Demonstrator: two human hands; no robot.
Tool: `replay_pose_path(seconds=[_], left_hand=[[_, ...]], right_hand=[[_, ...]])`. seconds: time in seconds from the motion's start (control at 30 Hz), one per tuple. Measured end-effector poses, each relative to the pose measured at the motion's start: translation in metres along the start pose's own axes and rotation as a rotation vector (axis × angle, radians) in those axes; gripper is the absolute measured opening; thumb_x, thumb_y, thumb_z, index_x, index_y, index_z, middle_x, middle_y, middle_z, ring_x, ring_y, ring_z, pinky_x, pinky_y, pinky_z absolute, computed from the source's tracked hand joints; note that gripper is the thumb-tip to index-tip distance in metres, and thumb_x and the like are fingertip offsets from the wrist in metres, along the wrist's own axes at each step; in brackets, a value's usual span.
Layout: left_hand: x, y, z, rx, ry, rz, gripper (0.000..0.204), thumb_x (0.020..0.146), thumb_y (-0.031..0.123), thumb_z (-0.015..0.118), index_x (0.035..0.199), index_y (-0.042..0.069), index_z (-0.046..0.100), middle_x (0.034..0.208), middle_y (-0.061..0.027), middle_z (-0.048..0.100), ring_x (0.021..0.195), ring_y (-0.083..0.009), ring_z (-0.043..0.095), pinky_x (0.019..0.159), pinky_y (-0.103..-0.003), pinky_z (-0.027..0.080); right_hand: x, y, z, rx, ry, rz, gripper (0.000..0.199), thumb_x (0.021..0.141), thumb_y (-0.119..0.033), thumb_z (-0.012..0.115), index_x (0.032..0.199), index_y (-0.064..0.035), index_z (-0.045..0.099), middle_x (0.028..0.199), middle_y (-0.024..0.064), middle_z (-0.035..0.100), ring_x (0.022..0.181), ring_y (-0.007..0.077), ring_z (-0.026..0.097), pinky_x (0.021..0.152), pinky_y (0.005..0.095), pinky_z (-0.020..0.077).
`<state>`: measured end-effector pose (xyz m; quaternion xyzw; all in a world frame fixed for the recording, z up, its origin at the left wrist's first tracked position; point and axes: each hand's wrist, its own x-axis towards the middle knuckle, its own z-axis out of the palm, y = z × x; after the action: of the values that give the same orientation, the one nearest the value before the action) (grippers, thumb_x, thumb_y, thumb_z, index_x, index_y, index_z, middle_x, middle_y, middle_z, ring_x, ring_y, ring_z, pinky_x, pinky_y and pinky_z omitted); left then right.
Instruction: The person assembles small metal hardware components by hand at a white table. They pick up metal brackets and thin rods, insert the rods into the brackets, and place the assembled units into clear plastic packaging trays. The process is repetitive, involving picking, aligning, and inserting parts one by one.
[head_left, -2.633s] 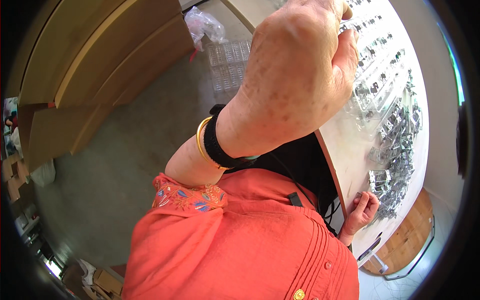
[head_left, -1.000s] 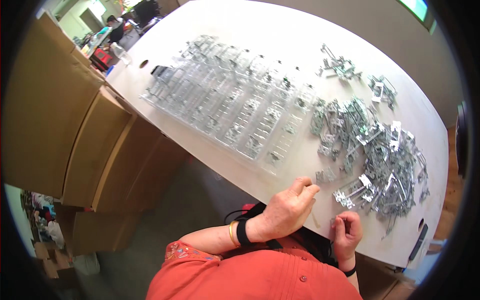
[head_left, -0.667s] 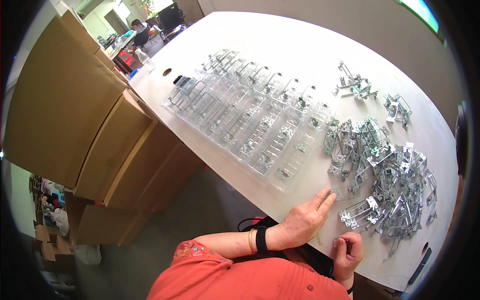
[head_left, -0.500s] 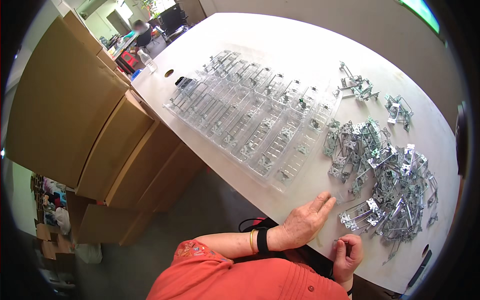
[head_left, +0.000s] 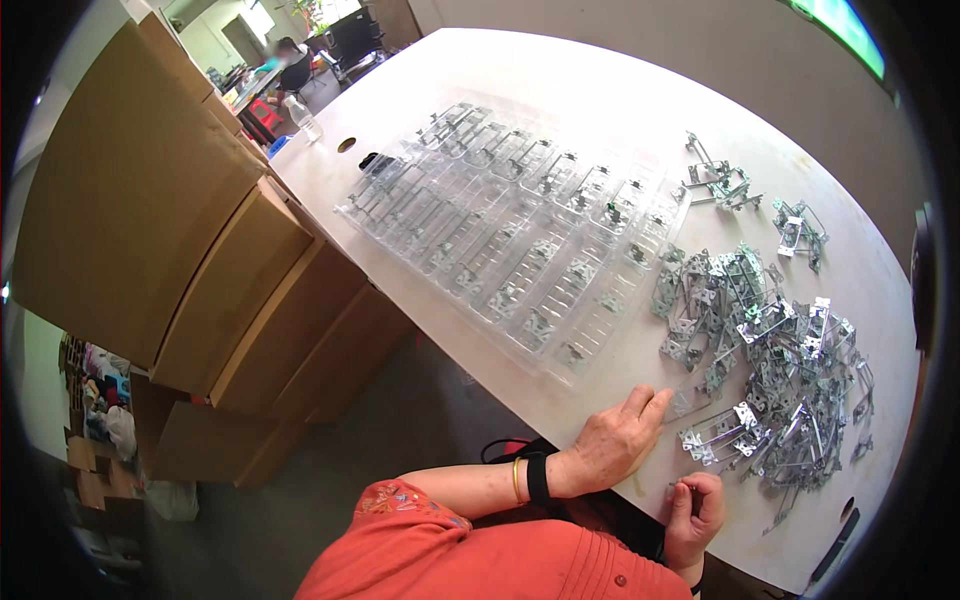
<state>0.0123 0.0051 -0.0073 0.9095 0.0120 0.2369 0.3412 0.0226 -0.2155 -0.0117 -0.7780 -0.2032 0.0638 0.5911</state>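
My left hand (head_left: 616, 442) is over the table's near edge, its fingers drawn together. A thin metal bracket (head_left: 688, 402), blurred and faint, sticks out from its fingertips. Close to the table edge, my right hand (head_left: 696, 517) is closed with thumb against curled forefinger; a tiny bit shows at the pinch, too small to name. Just beyond both hands lies a big heap of silvery metal brackets (head_left: 800, 390) with plates and thin rods. One bracket (head_left: 720, 434) lies at the heap's near left side. Clear plastic trays (head_left: 520, 340) holding similar brackets in their compartments lie left of the heap.
Two smaller bracket clusters (head_left: 722, 184) (head_left: 800, 235) lie beyond the heap on the white table (head_left: 480, 65). A clear bottle (head_left: 303, 118) stands at the far left corner. Cardboard boxes (head_left: 130, 200) are stacked along the left. A person (head_left: 285, 55) sits far back.
The view has shifted slightly. The blurred bracket at my left fingertips has changed its angle a little; both hands stay in nearly the same place.
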Motion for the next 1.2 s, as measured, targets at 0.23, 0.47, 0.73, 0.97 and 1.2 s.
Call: replay_pose_path(seconds=[0.23,0.47,0.73,0.97,1.2], left_hand=[[0.0013,0.0005,-0.0002,0.011,0.000,-0.007,0.054,0.089,0.014,0.075,0.136,-0.001,0.055,0.112,-0.0155,0.059,0.081,-0.0295,0.069,0.068,-0.037,0.057],[0.0033,-0.0015,0.0017,0.028,-0.021,-0.030,0.048,0.089,0.012,0.074,0.131,0.000,0.055,0.105,-0.0147,0.059,0.074,-0.0302,0.069,0.061,-0.038,0.057],[0.0051,-0.0056,0.0085,0.050,0.043,-0.028,0.044,0.088,0.008,0.072,0.129,0.001,0.056,0.096,-0.0137,0.061,0.067,-0.0304,0.068,0.057,-0.038,0.056],[0.0048,-0.0058,0.0053,0.021,0.050,-0.031,0.049,0.088,0.009,0.073,0.133,0.002,0.055,0.097,-0.0134,0.061,0.068,-0.0308,0.068,0.057,-0.039,0.056],[0.0057,-0.0050,0.0005,-0.019,0.021,-0.028,0.052,0.089,0.011,0.075,0.136,0.002,0.054,0.101,-0.0147,0.063,0.074,-0.0343,0.068,0.059,-0.041,0.056]], right_hand=[[-0.0005,-0.0004,0.0001,-0.012,-0.001,0.000,0.005,0.103,0.000,0.061,0.104,-0.0016,0.057,0.099,0.0052,0.056,0.074,0.0089,0.056,0.067,0.0226,0.0455],[-0.0003,0.0023,-0.0001,-0.012,0.006,-0.010,0.005,0.102,0.000,0.061,0.104,-0.0016,0.057,0.100,0.0054,0.056,0.074,0.0090,0.056,0.067,0.0226,0.0458],[-0.0004,0.0030,-0.0028,-0.006,-0.004,0.002,0.005,0.102,0.000,0.062,0.105,-0.0014,0.057,0.100,0.0053,0.057,0.073,0.0087,0.057,0.066,0.0221,0.0459],[0.0008,0.0015,0.0003,0.006,0.003,0.001,0.006,0.102,0.001,0.062,0.105,-0.0015,0.058,0.099,0.0048,0.056,0.073,0.0086,0.057,0.066,0.0220,0.0459],[-0.0011,-0.0012,-0.0007,-0.052,0.006,-0.063,0.007,0.101,0.003,0.061,0.104,-0.0022,0.058,0.097,0.0045,0.056,0.073,0.0086,0.055,0.067,0.0222,0.0460]])
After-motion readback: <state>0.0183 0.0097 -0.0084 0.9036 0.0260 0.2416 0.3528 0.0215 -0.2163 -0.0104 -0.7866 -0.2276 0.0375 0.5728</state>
